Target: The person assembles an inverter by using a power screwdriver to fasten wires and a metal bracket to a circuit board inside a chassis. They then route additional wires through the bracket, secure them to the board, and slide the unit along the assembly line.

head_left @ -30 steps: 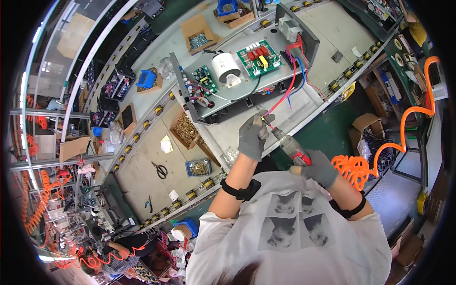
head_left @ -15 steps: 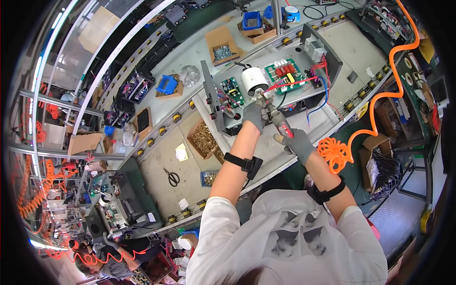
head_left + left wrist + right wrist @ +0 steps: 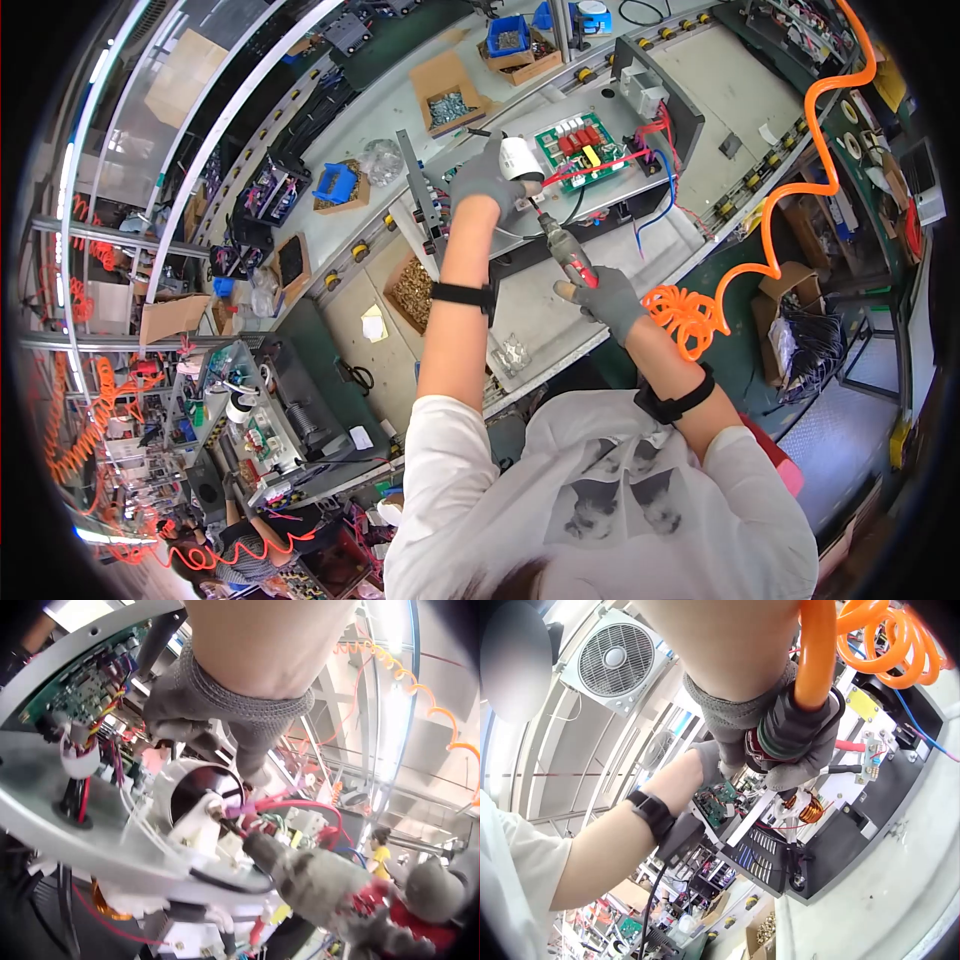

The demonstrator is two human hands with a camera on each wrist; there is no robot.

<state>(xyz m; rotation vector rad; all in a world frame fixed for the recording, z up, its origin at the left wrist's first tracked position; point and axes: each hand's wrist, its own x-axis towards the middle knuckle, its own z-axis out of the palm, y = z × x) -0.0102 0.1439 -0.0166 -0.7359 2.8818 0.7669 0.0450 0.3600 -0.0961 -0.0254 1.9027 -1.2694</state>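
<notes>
The gloved left hand (image 3: 483, 182) curls its fingers round the white cylinder (image 3: 520, 160) on the metal chassis (image 3: 625, 190); in the left wrist view its thumb lies near the purple-sleeved end of a red wire (image 3: 281, 804). My gloved right hand (image 3: 606, 300) grips a grey and red air screwdriver (image 3: 568, 250). The driver's bit meets the white bracket (image 3: 199, 831) at the cylinder's base, where the wire end sits. An orange hose (image 3: 815, 656) leaves the driver's rear. A green circuit board (image 3: 580, 150) lies right of the cylinder.
Behind the chassis stand a cardboard box of screws (image 3: 448, 108) and blue bins (image 3: 507, 36). A box of brass parts (image 3: 412, 292), scissors (image 3: 355, 375) and a plastic bag (image 3: 512, 354) are nearer. The coiled orange hose (image 3: 685, 318) hangs at the right.
From beside the chassis front, both hands and the driver have moved up to the cylinder. The left hand has since shifted left from the bit onto the cylinder's side.
</notes>
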